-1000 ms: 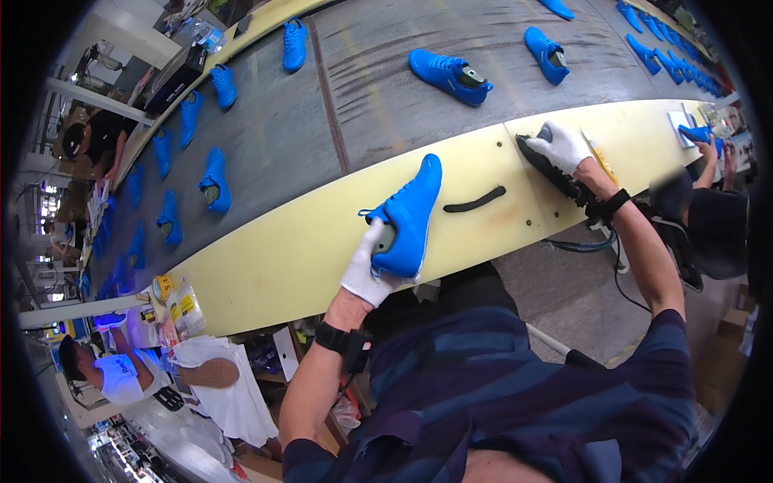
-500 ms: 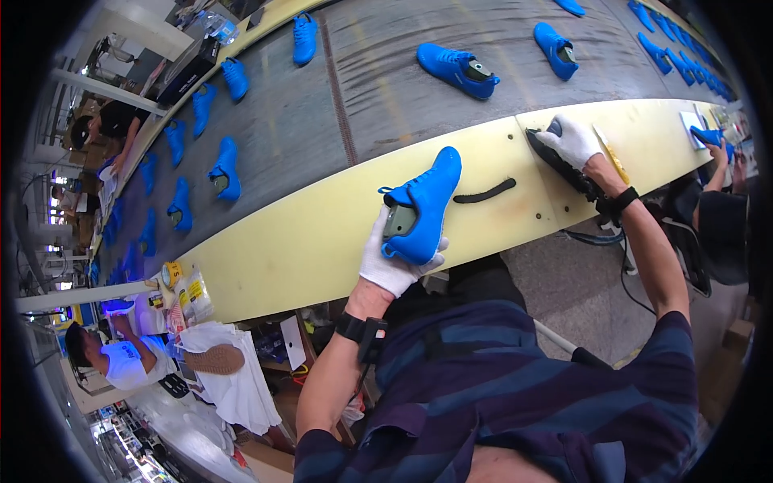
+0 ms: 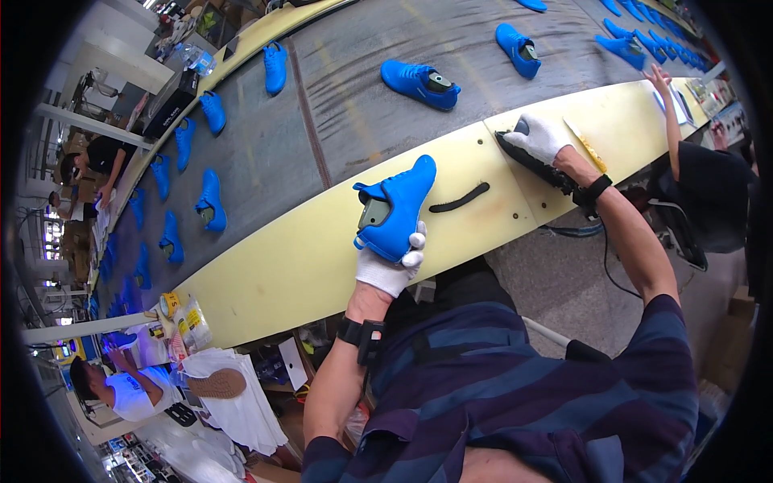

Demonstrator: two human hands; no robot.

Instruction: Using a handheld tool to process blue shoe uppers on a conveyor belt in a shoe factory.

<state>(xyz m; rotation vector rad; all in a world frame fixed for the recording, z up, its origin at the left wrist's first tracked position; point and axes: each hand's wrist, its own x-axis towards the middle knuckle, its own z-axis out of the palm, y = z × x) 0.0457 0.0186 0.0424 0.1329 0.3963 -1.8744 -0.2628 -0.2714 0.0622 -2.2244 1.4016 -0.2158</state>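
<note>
Your curled left hand (image 3: 388,270) holds a shoe (image 3: 407,208) by its heel over the tabletop (image 3: 282,258); your right hand (image 3: 541,140) grips a black tool (image 3: 553,179). A slack hold could drop the shoe.

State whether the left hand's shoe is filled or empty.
Filled: a grey-green form shows in the opening of the blue shoe in the left hand.

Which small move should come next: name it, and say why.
Probably bring the blue shoe nearer the black object: the left hand holds the shoe at its heel and the right hand is on the object, yet shoe and object are apart.
</note>
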